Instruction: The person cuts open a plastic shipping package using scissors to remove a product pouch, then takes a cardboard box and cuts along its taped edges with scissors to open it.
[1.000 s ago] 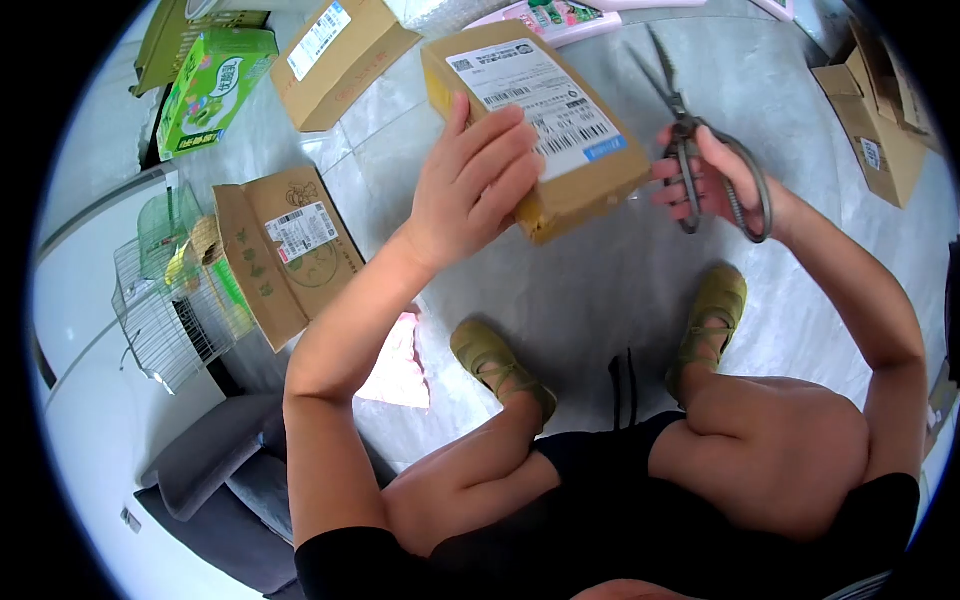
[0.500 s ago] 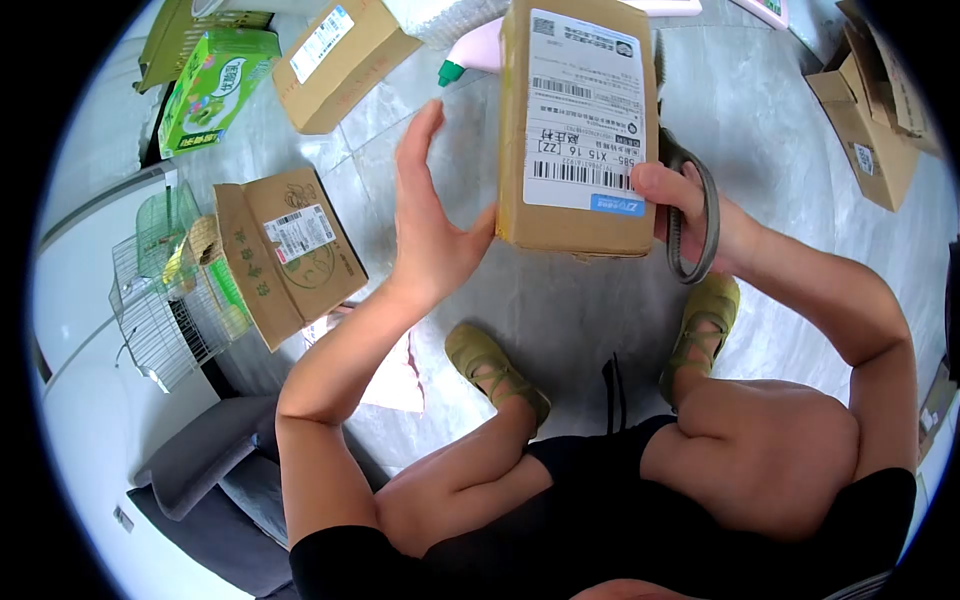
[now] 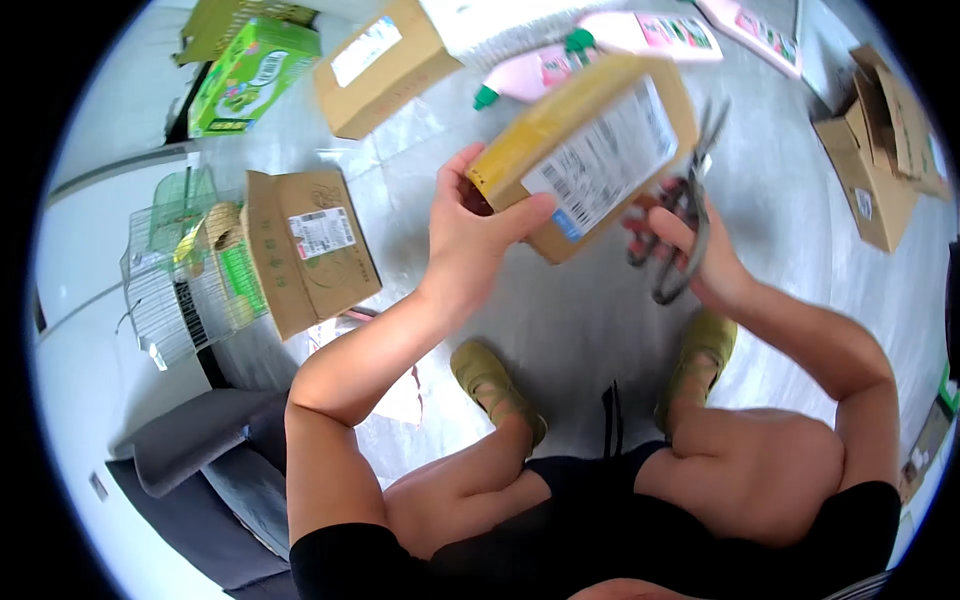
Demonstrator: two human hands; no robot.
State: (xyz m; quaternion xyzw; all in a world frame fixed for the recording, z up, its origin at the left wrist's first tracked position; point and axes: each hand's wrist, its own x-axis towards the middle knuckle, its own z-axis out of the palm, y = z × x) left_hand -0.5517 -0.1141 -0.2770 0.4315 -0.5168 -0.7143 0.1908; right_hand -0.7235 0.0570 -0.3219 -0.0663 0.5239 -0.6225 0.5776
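My left hand point(image 3: 474, 225) grips the lower left corner of a brown cardboard box point(image 3: 555, 165), its thumb on the labelled face. The box is tilted in the air, with yellowish tape along its upper left side and a white shipping label point(image 3: 608, 152) facing me. My right hand point(image 3: 700, 245) is closed around a pair of dark scissors point(image 3: 690, 205), blades pointing up beside the box's right side. The fingers there are slightly blurred; whether they also touch the box I cannot tell.
Pink bottles point(image 3: 655, 35) with green caps lie on the floor beyond the box. Cartons point(image 3: 385, 70) stand at the back left and an open carton point(image 3: 870, 165) at right. On the left are a green box point(image 3: 255, 80), a wire cage point(image 3: 165, 285), a labelled carton point(image 3: 318, 245) and a dark chair point(image 3: 205, 440).
My left hand has closed on the box, which has turned clockwise and tilted. My right hand, earlier against the box with the scissors, has shifted to its lower right side.
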